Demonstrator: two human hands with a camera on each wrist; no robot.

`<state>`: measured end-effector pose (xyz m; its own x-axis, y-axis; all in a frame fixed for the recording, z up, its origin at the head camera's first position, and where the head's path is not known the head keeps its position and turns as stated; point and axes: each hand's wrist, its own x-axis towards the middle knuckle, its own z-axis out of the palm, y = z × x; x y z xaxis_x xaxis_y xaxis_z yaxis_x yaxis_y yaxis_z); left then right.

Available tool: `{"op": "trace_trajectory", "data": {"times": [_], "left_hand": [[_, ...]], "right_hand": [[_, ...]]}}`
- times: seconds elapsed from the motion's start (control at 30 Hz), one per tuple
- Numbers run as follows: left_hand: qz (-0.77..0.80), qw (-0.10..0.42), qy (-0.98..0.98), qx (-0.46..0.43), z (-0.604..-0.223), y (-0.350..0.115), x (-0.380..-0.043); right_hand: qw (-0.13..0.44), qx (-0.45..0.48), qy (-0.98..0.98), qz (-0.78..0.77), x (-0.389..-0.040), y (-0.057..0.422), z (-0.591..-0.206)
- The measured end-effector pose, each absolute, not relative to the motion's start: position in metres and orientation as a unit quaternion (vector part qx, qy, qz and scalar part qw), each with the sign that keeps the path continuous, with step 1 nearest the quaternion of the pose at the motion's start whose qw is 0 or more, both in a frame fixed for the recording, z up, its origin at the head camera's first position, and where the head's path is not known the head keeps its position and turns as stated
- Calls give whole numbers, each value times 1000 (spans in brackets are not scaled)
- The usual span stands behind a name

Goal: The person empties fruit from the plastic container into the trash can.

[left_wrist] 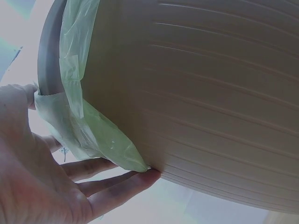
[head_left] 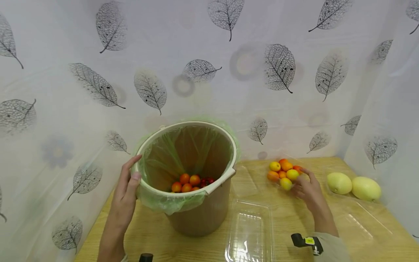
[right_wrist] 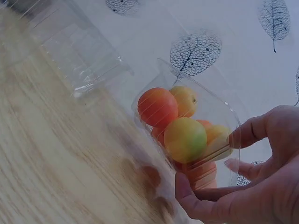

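Observation:
A brown bucket with a pale rim and a green plastic liner stands at the centre in the head view. Several orange-red round fruits and some small dark red ones lie inside it. My left hand holds the bucket's rim at its left side, thumb at the rim and fingers along the outside. At the right, my right hand grips the edge of a clear plastic tray. Yellow and orange-red round fruits sit in this tray, which looks tilted in the right wrist view.
A clear plastic tray lies on the wooden table right of the bucket. Two large pale yellow-green fruits rest at the far right, with more clear plastic around them. A leaf-print curtain hangs behind.

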<state>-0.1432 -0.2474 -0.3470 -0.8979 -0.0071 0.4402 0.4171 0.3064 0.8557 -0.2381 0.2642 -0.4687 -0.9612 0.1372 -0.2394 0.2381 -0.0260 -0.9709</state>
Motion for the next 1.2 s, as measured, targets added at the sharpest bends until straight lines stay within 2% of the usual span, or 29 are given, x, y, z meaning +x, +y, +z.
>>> {"op": "trace_trajectory", "data": {"times": [0.17,0.5,1.2], "left_hand": [[-574,187,-786,-131,-347,-249,-143],[-571,184,-790,-125,-346,-249,-142],[-571,185,-790,-124,-347,-249,-144]], "right_hand": [[28,108,659,-744,-235,264,-464],[-62,21,602,-796,-228,260,-439],[-100,-83,557,-820,-199,239,-386]]}}
